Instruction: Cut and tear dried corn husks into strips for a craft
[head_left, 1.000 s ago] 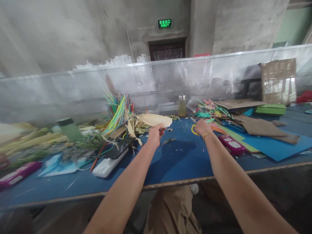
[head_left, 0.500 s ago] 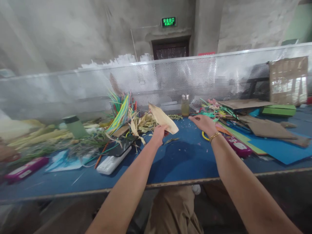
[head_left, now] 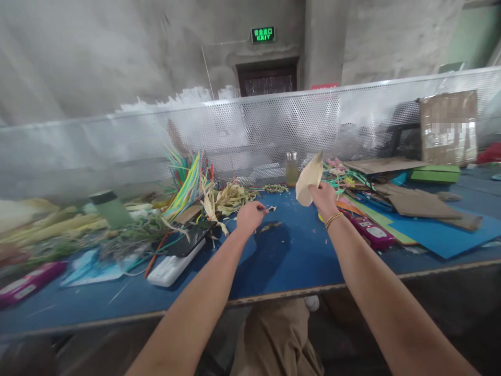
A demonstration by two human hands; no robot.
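Observation:
My right hand (head_left: 324,197) is closed on a pale dried corn husk (head_left: 310,179), which stands up with its darker pointed tip at the top. My left hand (head_left: 249,215) is pinched over the middle of the blue table, left of the right hand. A small pale scrap (head_left: 272,209) pokes out from its fingertips; blur hides its exact kind. Behind the left hand lies a heap of dried husks (head_left: 235,197). A glass bottle (head_left: 291,169) stands beyond the two hands.
Colourful pipe cleaners (head_left: 188,185) stand in a bunch at the left, near a white box-shaped object (head_left: 176,263) and a green cup (head_left: 111,208). Cardboard (head_left: 418,201) and blue paper (head_left: 438,235) lie right. A perforated metal screen (head_left: 266,120) closes off the back.
The corn husk has passed from my left hand to my right, which now holds it upright. My left hand now pinches a small scrap. The view has shifted slightly.

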